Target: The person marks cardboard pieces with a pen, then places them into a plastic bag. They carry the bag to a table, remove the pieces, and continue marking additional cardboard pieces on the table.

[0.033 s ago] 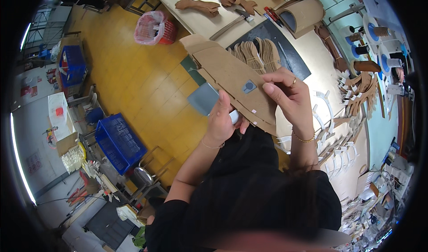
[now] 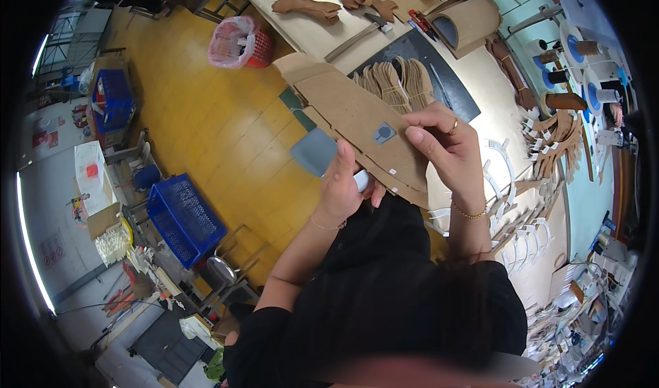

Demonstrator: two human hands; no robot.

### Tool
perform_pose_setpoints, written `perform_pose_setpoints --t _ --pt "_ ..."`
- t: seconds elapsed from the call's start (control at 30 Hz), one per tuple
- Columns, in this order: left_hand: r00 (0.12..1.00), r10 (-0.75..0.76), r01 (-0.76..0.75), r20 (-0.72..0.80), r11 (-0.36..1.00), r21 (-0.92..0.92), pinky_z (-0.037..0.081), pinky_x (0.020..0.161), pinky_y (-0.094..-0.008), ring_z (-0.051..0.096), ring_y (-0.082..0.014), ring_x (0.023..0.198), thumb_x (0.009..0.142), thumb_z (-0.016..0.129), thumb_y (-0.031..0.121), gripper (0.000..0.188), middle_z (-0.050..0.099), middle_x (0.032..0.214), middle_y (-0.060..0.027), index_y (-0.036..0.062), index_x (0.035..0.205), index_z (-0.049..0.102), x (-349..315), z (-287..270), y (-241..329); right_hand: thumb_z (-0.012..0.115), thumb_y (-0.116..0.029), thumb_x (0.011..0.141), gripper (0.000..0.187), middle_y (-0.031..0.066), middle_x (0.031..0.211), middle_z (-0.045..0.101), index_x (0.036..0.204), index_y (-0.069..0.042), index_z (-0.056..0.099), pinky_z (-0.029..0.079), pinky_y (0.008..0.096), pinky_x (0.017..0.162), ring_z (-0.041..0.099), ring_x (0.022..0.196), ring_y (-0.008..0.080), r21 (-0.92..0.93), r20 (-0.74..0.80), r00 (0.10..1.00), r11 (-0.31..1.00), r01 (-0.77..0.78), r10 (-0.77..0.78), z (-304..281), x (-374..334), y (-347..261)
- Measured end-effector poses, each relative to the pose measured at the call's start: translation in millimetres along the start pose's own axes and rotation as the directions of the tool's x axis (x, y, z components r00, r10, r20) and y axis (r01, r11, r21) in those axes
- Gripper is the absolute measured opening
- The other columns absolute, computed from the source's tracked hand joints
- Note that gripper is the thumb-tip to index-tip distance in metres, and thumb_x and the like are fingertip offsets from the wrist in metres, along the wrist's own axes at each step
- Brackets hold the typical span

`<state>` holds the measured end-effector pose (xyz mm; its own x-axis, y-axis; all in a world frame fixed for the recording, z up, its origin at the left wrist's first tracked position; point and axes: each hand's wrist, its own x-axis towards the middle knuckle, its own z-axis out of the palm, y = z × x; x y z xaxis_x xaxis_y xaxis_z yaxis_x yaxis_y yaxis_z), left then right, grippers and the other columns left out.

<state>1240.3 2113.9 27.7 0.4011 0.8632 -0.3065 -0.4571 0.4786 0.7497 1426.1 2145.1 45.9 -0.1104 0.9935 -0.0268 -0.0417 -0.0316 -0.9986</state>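
Observation:
Both hands hold a stack of brown card sheets (image 2: 350,107), long and curved along one side, tilted in front of my body. My left hand (image 2: 340,182) grips the near left edge, its thumb on top and fingers underneath. A pale, rounded thing (image 2: 362,179) shows by those fingers; its kind is unclear. My right hand (image 2: 445,144) pinches the right edge between thumb and fingers, close to a small grey patch (image 2: 384,133) with a dark round mark. Beyond the left thumb is a flat blue-grey piece (image 2: 313,152); whether it touches the hand cannot be told.
On the worktable (image 2: 322,34), bundled brown shoe-sole-shaped pieces (image 2: 391,86) lie on a dark cutting mat (image 2: 449,79). Thread spools (image 2: 573,48) line the right side. A red lined basket (image 2: 257,48) and a blue crate (image 2: 184,220) stand to the left.

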Motion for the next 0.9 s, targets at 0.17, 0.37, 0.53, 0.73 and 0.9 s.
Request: perform_pose_setpoints --t 0.17,0.37,0.53,0.73,0.9 --pt "0.996 0.033 -0.020 -0.082 0.988 0.155 0.035 0.038 -0.0220 0.058 -0.0174 0.047 0.095 0.019 0.068 0.079 0.064 0.079 -0.0119 -0.0013 0.123 0.045 -29.3 2.4 17.8 0.070 -0.013 0.086 0.015 0.0033 0.079 0.061 0.096 -0.002 0.072 0.043 0.0242 0.064 0.056 0.073 0.0103 -0.053 0.069 0.996 0.997 0.064 -0.061 20.5 2.3 -22.9" --pt "0.986 0.163 -0.164 -0.031 0.986 -0.027 0.035 0.039 -0.0188 0.068 -0.0196 0.061 0.100 0.033 0.049 0.060 0.067 0.089 -0.0170 -0.0045 0.125 0.040 -67.3 9.8 30.0 0.071 -0.014 0.084 0.012 0.0012 0.069 0.052 0.089 -0.004 0.073 0.038 0.0250 0.058 0.048 0.065 0.0108 -0.104 0.201 0.969 0.980 0.168 -0.145 50.1 -1.1 -53.1" --pt "0.982 0.179 -0.171 -0.054 0.977 0.126 0.038 0.041 -0.0212 0.068 -0.0237 0.062 0.095 0.035 0.057 0.068 0.067 0.091 -0.0175 -0.0038 0.125 0.040 -104.1 11.8 40.8 0.070 -0.014 0.084 0.012 0.0021 0.069 0.053 0.088 -0.004 0.073 0.040 0.0257 0.059 0.051 0.065 0.0123 -0.212 0.291 0.929 0.931 0.297 -0.230 74.3 -12.4 -75.1" --pt "0.981 0.166 -0.152 -0.097 0.978 0.140 0.039 0.041 -0.0214 0.069 -0.0242 0.064 0.092 0.034 0.063 0.074 0.067 0.093 -0.0187 -0.0033 0.124 0.041 -135.6 11.2 42.8 0.067 -0.016 0.086 0.015 0.0044 0.071 0.057 0.088 -0.002 0.072 0.043 0.0265 0.060 0.056 0.066 0.0143 -0.219 0.321 0.914 0.919 0.328 -0.249 100.4 -29.9 -85.0" --pt "0.979 0.190 -0.179 -0.075 0.974 0.140 0.040 0.041 -0.0212 0.070 -0.0239 0.064 0.092 0.033 0.063 0.074 0.068 0.093 -0.0185 -0.0037 0.123 0.042 -153.9 7.8 39.4 0.063 -0.011 0.086 0.016 0.0062 0.077 0.059 0.090 0.002 0.072 0.039 0.0254 0.063 0.054 0.071 0.0131 -0.220 0.361 0.913 0.934 0.281 -0.190 111.5 -44.4 -92.3"
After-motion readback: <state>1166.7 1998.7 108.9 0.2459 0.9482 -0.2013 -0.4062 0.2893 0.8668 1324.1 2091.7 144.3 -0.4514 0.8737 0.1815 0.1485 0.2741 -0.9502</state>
